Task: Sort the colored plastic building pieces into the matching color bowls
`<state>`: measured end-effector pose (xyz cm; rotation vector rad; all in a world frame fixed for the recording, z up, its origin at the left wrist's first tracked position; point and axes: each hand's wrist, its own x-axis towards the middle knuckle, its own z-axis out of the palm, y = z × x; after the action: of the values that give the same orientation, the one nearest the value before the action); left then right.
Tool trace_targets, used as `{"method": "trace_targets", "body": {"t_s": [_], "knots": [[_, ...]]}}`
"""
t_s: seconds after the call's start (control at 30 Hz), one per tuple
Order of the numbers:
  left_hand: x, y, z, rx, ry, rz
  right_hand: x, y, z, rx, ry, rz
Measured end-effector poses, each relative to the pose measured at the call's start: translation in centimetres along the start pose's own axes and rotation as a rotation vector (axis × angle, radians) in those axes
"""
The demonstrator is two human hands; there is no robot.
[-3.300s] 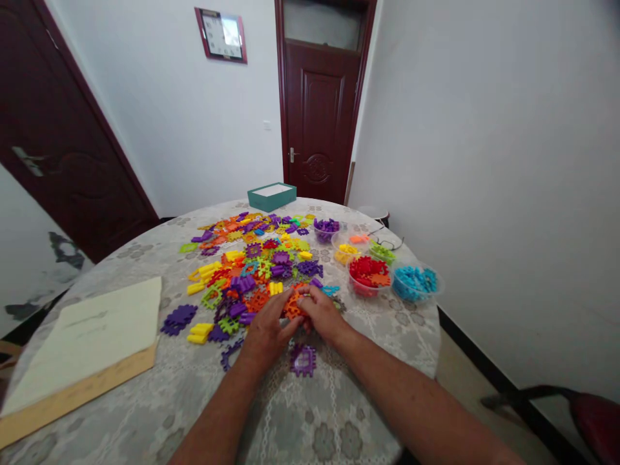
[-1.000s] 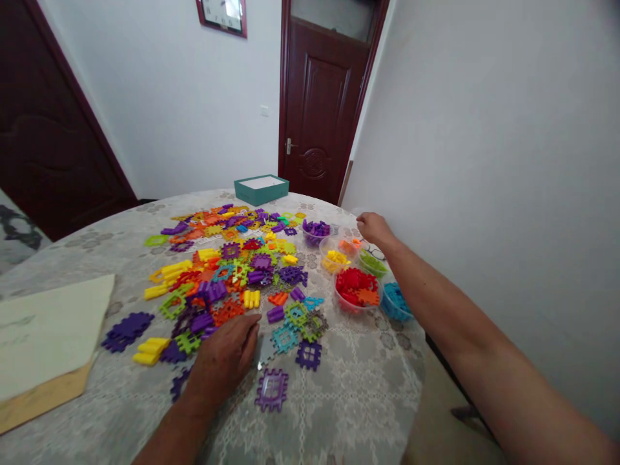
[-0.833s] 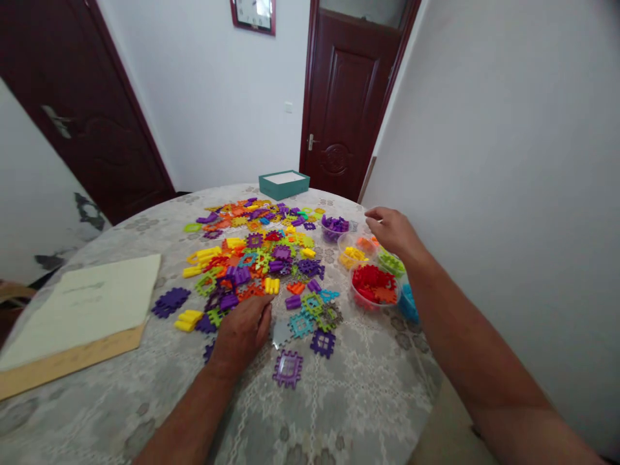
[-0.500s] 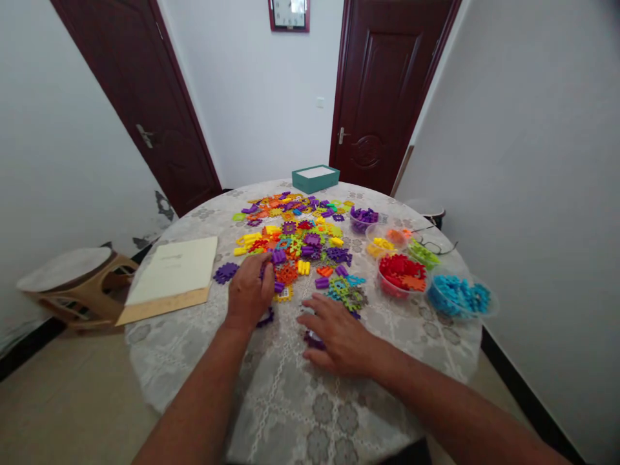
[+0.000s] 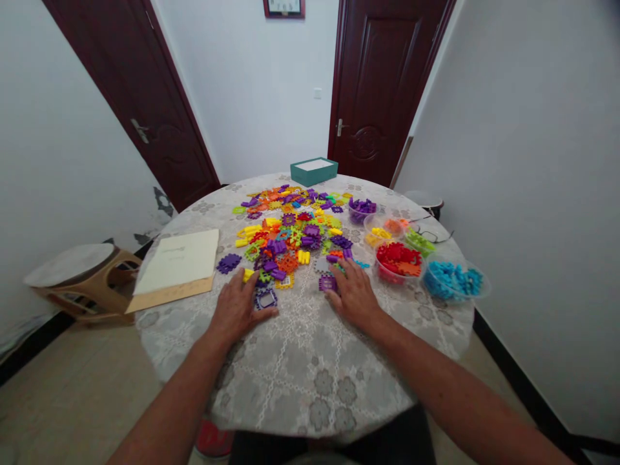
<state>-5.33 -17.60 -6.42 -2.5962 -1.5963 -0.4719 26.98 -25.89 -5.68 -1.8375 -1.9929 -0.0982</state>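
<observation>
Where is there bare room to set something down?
The widest bare patch of tablecloth lies between the left hand, the right hand and the near edge. Another lies beyond the cream sheet, left of the loose pieces. Crowded: the middle, under those pieces, and the right side, with bowls.

Home room, apparently: panelled doors [image 5: 382,84], wall clock [image 5: 285,8] (cut off above), patterned tablecloth [image 5: 290,361].

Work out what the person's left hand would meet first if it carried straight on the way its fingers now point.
Most likely the small yellow piece right beside the left hand's fingers; whether they already touch is unclear.
</observation>
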Motion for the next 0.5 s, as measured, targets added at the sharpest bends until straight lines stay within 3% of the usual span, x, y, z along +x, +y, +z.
{"method": "trace_targets", "body": {"t_s": [0.2,0.5], "knots": [[0.4,1.8,0.5,-0.123,0.061,0.058,-1.9,0.6,1.0,-0.04,0.016,0.208],[2.6,5.9,1.9,-0.16,0.137,0.156,0.3,0.0,2.0,-0.002,-0.045,0.12]]}}
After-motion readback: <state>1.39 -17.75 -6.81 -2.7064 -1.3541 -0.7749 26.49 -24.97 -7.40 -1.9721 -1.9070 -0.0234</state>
